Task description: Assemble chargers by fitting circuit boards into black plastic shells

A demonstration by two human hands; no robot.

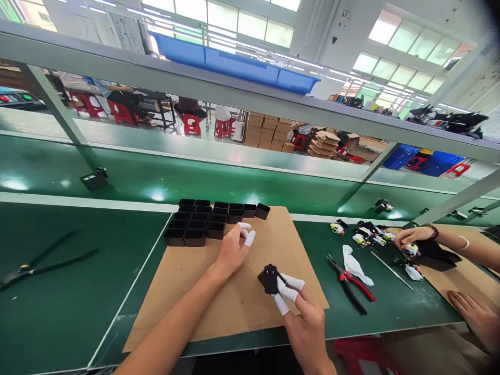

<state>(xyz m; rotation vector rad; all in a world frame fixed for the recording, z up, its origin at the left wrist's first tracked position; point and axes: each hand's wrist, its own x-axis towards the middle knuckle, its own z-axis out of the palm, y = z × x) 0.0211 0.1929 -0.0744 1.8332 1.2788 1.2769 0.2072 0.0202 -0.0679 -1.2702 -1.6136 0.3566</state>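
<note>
My right hand (307, 315), white covers on its fingertips, grips a small black plastic part (270, 278) above the cardboard sheet (187, 302). The part's face has small holes or pins, too small to make out. Over the same sheet, my left hand (233, 250) is held just right of the black boxes (194, 237), its white-covered thumb and finger slightly apart with nothing seen between them. These open-topped boxes stand in close rows at the sheet's far left. One box (263, 211) sits a little askew at the right end of the back row.
Red-and-black pliers (349, 284), a white glove-like piece (355, 265) and a thin rod (392, 271) lie to the right. Beyond them a co-worker's hand (414, 237) handles small parts. Long-handled cutters (39, 268) lie left. A shelf beam (234, 86) crosses overhead.
</note>
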